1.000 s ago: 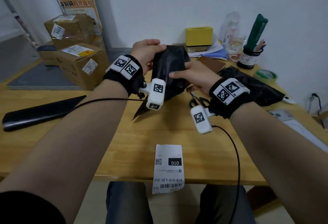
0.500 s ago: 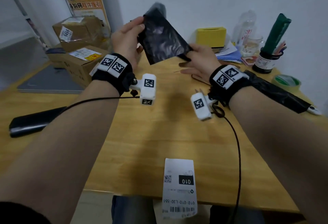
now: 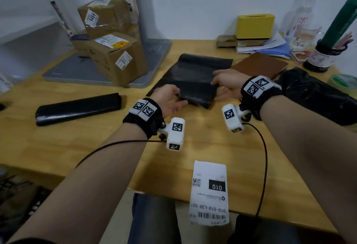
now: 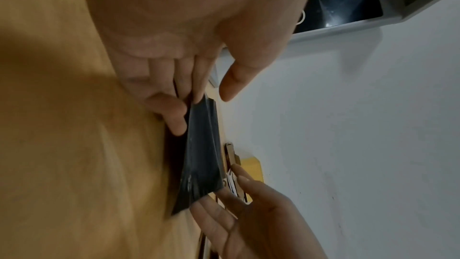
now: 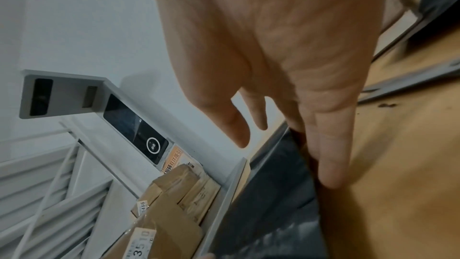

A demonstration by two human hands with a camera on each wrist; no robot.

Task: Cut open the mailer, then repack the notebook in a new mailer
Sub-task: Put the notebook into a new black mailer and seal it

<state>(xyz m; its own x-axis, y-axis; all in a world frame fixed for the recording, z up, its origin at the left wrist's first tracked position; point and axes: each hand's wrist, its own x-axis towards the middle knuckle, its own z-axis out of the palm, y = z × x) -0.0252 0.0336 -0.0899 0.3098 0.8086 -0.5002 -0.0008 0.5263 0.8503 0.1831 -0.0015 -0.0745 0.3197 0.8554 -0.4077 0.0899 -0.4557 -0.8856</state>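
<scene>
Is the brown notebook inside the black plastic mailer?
No, the brown notebook lies on the wooden table beside the black plastic mailer.

Black mailer (image 3: 195, 77) was up in the air between both hands half a second ago. It is now down flat on the table (image 3: 116, 147), far end toward the wall, near end slightly raised. Left hand (image 3: 170, 98) has dropped to the near-left corner, fingers under it, thumb off. Right hand (image 3: 226, 83) has dropped to the right edge, fingers along it, thumb free. Both hands are lower than before.
</scene>
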